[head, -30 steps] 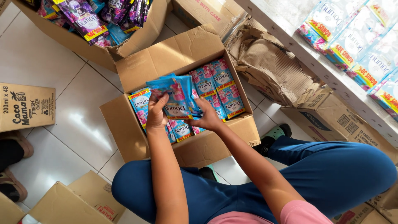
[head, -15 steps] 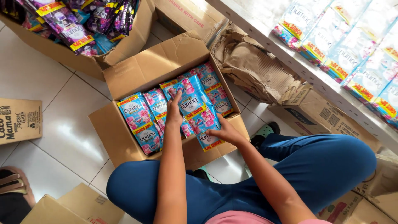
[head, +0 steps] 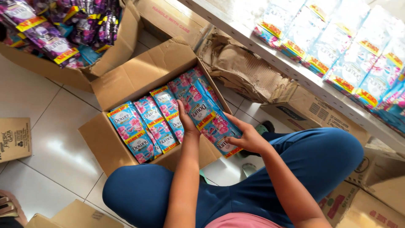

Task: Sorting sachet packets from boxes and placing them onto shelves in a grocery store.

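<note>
Both hands clamped on blue sachet bundle [head: 209, 120], mid-frame, above right end of open cardboard box [head: 130, 80]. Left hand [head: 185, 122] grips bundle's left edge; right hand [head: 249, 137] supports lower right end. Bundle's long axis runs upper left to lower right. More sachet packs [head: 139, 131] lie in box, left of bundle, nearer left hand.

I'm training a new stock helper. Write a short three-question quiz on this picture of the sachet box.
1. True or false: both hands grip the same strip of blue sachets.
2. What holds the purple sachets? A) shelf B) a second box C) floor
3. Fill in: the open box stands on a white ____ floor.

Key: 1 true: left hand and right hand grip it. 2 B, the box top left. 3 tiled.
</note>
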